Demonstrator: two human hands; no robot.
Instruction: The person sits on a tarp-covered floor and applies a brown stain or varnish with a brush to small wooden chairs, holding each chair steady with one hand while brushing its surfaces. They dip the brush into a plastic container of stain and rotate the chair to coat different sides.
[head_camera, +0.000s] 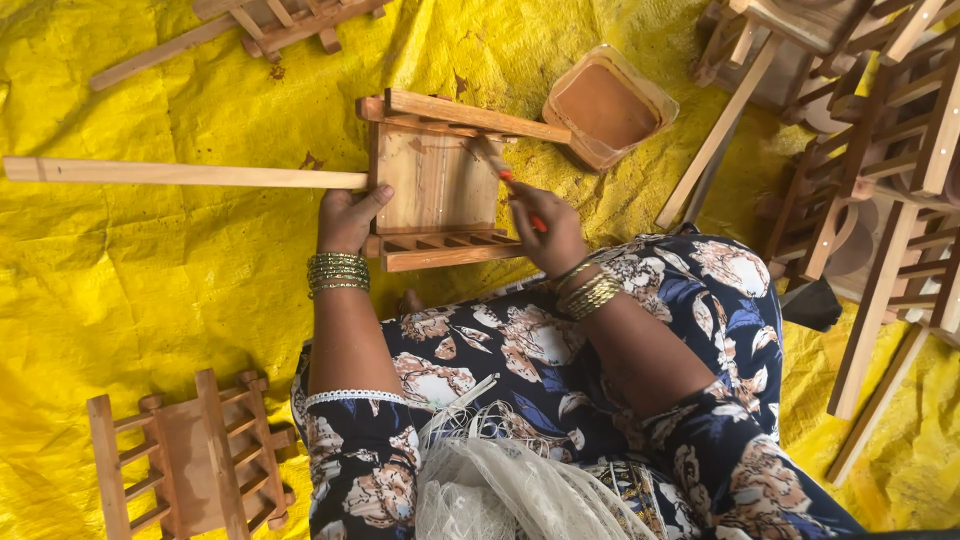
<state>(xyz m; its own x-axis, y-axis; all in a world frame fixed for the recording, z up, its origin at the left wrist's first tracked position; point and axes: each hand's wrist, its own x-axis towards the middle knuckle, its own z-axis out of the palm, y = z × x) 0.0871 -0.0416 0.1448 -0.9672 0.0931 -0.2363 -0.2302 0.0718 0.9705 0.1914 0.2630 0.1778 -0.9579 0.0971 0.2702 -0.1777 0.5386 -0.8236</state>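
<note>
We start at our right hand (548, 232), which is pinched closed around a thin red-handled brush (510, 183); the brush tip lies on the bare plank face of a small wooden cart-like frame (435, 180) set on the ground just ahead of our knees. Our left hand (347, 217) is wrapped around the frame's left edge, thumb up against the board, right where a long pale wooden handle (185, 174) juts out to the left. Green-gold bangles (337, 272) ring both wrists.

The frame looks stiff and fairly light, made of thin slats and small spindles joined to a flat panel. We judge the solid panel edge or the long handle to be the safe places to grip; the slender side rails look easier to strain, and any freshly coated surface would be slick and would smudge under fingers.

Just beyond the frame, up and right, sits a square plastic tub of reddish-brown stain (608, 105). Everything lies on a yellow tarpaulin (130, 290). A darker, already brown frame (195, 462) rests near our left knee, another lies at the top edge (285, 22), and a stack of unfinished frames (880, 150) crowds the right side. Our floral dress (560, 400) fills the foreground.
</note>
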